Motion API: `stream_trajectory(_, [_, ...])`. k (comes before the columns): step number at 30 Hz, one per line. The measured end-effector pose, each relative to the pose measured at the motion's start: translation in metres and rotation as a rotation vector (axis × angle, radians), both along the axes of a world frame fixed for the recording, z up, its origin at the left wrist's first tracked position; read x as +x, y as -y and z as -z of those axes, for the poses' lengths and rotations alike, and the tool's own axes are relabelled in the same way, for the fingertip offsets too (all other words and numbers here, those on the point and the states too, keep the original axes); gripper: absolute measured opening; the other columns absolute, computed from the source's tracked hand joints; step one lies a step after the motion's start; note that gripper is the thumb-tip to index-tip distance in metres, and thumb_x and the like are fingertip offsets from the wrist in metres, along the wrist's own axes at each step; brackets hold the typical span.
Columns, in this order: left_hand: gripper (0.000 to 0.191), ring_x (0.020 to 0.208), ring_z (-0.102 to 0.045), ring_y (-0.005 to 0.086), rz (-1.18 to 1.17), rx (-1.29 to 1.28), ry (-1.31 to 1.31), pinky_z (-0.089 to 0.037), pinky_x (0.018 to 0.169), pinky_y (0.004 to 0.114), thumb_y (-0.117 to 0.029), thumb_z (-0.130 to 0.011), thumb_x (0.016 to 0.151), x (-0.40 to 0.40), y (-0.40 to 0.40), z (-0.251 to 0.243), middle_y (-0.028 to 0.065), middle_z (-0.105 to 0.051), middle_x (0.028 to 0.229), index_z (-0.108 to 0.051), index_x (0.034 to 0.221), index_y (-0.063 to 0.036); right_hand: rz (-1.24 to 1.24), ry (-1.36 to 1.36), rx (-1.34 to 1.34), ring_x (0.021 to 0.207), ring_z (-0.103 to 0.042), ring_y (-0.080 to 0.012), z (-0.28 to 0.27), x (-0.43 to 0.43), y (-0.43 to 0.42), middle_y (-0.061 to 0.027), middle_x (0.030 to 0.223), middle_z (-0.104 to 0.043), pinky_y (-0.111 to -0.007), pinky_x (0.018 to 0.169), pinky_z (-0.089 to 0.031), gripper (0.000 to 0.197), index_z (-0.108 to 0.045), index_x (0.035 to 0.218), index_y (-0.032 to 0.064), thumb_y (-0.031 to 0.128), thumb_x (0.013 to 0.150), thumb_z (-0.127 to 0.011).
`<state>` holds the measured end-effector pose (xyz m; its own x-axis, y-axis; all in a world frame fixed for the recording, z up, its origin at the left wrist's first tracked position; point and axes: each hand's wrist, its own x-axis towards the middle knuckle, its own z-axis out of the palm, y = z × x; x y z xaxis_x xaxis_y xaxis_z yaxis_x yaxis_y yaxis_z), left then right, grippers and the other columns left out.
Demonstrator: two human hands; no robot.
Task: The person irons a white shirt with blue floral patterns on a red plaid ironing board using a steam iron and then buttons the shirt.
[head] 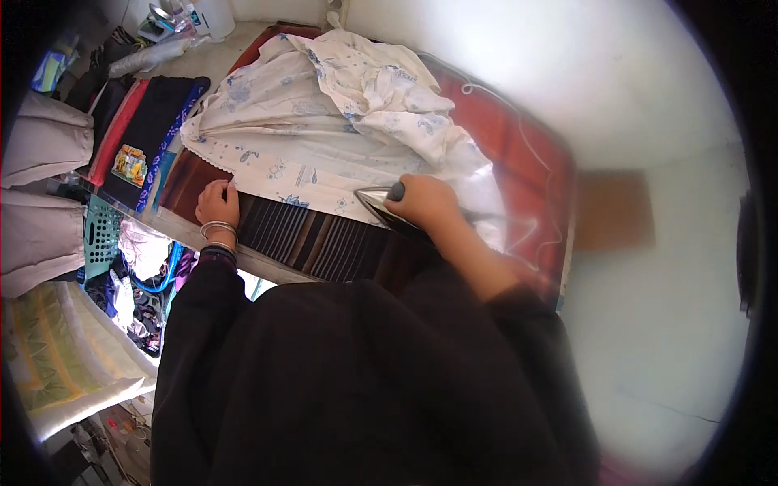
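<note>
My right hand (pixel 425 203) grips the handle of an electric iron (pixel 380 206), whose pointed tip faces left. The iron lies over the lower edge of a cream cloth with blue floral print (pixel 328 176), spread flat near me and bunched up farther back. My left hand (pixel 219 203), with bangles at the wrist, rests at the cloth's lower left corner, its fingers curled; whether it pinches the edge cannot be told. A dark striped cloth (pixel 304 237) shows under the printed cloth along the table's front edge.
A red cloth cover (pixel 492 133) carries the pale cord (pixel 529 140) at right, beside the wall. Folded dark garments (pixel 137 133) lie at left. Below them are a green plastic basket (pixel 102 234) and heaped clothes. A plastic container (pixel 213 18) stands at the back.
</note>
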<state>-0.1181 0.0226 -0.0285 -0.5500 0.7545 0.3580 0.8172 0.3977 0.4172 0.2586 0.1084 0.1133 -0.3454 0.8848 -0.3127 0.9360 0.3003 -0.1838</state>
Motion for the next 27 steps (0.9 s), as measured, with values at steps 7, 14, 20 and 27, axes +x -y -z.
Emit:
stream_trajectory(7, [0.021, 0.101, -0.057, 0.026, 0.025, 0.0, -0.033, -0.043, 0.084, 0.045, -0.035, -0.058, 0.084, -0.008, -0.003, 0.01, -0.0002, -0.065, 0.103, -0.067, 0.088, -0.0165, -0.219, -0.082, -0.016, 0.09, -0.064, -0.0321, 0.005, -0.043, 0.03, -0.015, 0.091, -0.067, -0.044, 0.077, -0.05, 0.037, -0.066, 0.092, 0.0087, 0.041, 0.073, -0.065])
stream_trajectory(14, [0.022, 0.102, -0.057, 0.0255, 0.008, -0.054, -0.04, -0.043, 0.084, 0.045, -0.036, -0.056, 0.085, -0.005, -0.005, 0.008, -0.0013, -0.064, 0.105, -0.067, 0.089, -0.0168, 0.013, -0.008, -0.013, 0.091, -0.065, -0.0309, 0.007, 0.02, 0.013, -0.014, 0.095, -0.068, -0.043, 0.079, -0.051, 0.039, -0.069, 0.093, 0.0095, 0.042, 0.071, -0.068])
stream_trajectory(20, [0.023, 0.102, -0.057, 0.0253, 0.019, -0.027, -0.032, -0.043, 0.084, 0.044, -0.036, -0.056, 0.085, -0.005, -0.003, 0.009, -0.0011, -0.064, 0.106, -0.066, 0.089, -0.0159, 0.212, 0.028, -0.088, 0.092, -0.064, -0.0295, -0.006, 0.124, 0.022, -0.0134, 0.096, -0.068, -0.04, 0.08, -0.05, 0.039, -0.069, 0.094, 0.0113, 0.042, 0.07, -0.067])
stream_trajectory(27, [0.023, 0.102, -0.057, 0.026, 0.021, -0.023, -0.026, -0.043, 0.084, 0.045, -0.036, -0.056, 0.085, -0.011, -0.004, 0.01, 0.0, -0.065, 0.106, -0.066, 0.088, -0.0153, 0.15, 0.025, -0.088, 0.093, -0.063, -0.0292, 0.0, 0.076, 0.017, -0.0124, 0.096, -0.068, -0.04, 0.08, -0.05, 0.039, -0.069, 0.095, 0.0115, 0.042, 0.07, -0.066])
